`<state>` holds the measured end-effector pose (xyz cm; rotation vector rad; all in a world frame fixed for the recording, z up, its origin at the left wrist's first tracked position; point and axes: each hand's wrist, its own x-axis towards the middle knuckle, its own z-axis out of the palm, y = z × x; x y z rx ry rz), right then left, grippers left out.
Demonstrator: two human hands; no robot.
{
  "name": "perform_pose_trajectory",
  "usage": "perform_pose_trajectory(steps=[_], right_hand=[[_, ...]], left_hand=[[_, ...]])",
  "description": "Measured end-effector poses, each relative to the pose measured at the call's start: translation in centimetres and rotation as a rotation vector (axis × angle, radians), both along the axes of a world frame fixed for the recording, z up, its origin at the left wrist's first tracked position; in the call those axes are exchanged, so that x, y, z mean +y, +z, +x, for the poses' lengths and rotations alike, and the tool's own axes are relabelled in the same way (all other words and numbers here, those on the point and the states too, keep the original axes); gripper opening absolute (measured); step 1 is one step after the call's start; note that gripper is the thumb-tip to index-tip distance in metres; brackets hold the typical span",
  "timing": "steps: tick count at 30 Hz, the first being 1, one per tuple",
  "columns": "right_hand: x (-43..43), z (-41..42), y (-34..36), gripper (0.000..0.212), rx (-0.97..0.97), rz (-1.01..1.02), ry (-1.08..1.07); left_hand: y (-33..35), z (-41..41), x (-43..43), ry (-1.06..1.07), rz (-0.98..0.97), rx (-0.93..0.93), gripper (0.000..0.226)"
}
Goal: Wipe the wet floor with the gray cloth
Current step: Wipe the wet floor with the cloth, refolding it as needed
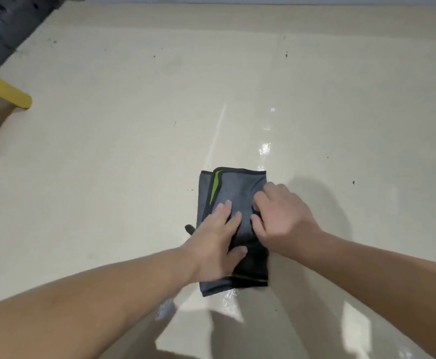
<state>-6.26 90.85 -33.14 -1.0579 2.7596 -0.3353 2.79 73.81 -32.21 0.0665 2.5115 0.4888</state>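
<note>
While the folded gray microfibre cloth with black binding and a lime-green stripe (233, 193) is pressed flat on the glossy cream floor (108, 151), it is held down by both hands. The left hand (213, 244) is laid palm-down on the cloth's near-left part, fingers extended and only slightly apart, thumb splayed toward the centre. The right hand (279, 218) is set on the right edge with fingers curled, apparently bunching the fabric; whether a fold is actually pinched cannot be told.

The cloth is located at the middle of the wet patch, with shiny water film (265, 149) visible beyond it and at its near edge. For an effective pass, even downward pressure should be applied, the fold kept flat, and strokes overlapped toward the glistening streaks.

No containers are visible; only yellow furniture legs (7, 93) are seen at the left.
</note>
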Motion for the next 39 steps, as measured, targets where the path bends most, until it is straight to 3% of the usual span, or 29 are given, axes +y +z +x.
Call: perform_pose_trajectory(steps=[3,5,6,9,11,14,16,18,25,29,32,39], right_hand=[[-1.1,3.0,-2.6,0.058,-0.167,-0.091,0.109],[-1.8,4.6,-3.9,0.083,-0.245,0.086,0.144],[-1.8,4.9,-4.6,0.085,-0.240,0.182,0.157],[-0.9,4.9,-4.4,0.083,-0.228,0.304,0.183],[-0.2,4.7,-4.4,0.082,-0.222,0.348,0.205],[2.5,4.7,-4.6,0.091,-0.157,0.296,0.201],[4.6,4.9,-4.5,0.096,-0.137,0.169,0.139],[7.1,5.3,-4.7,0.084,-0.147,0.186,0.108],[21.0,9.7,-3.3,0.083,-0.199,0.358,-0.057],[28.7,14.5,-3.3,0.084,-0.261,0.343,-0.326],[32.8,18.3,-2.9,0.082,-0.310,0.366,-0.527],[34.6,27.3,-1.7,0.080,-0.592,0.404,-1.004]], left_hand=[[4.3,0.8,0.0,0.028,-0.160,-0.114,0.053],[6.9,1.3,0.3,0.038,-0.244,-0.164,0.028],[8.0,1.5,0.6,0.016,-0.295,-0.192,0.028],[8.8,1.4,3.1,-0.054,-0.445,-0.204,0.046],[7.3,1.5,5.3,0.012,-0.471,-0.144,0.067],[4.6,2.2,8.9,0.163,-0.372,-0.018,0.089],[3.3,3.3,10.5,0.254,-0.272,0.053,0.089],[2.3,4.2,11.9,0.275,-0.212,0.113,0.087],[0.7,2.7,18.6,0.072,-0.088,0.189,0.081],[-0.6,3.1,25.6,-0.228,0.064,0.261,0.075],[0.0,4.9,30.2,-0.435,0.022,0.205,0.078],[-0.5,7.8,35.0,-0.719,0.102,0.160,0.082]])
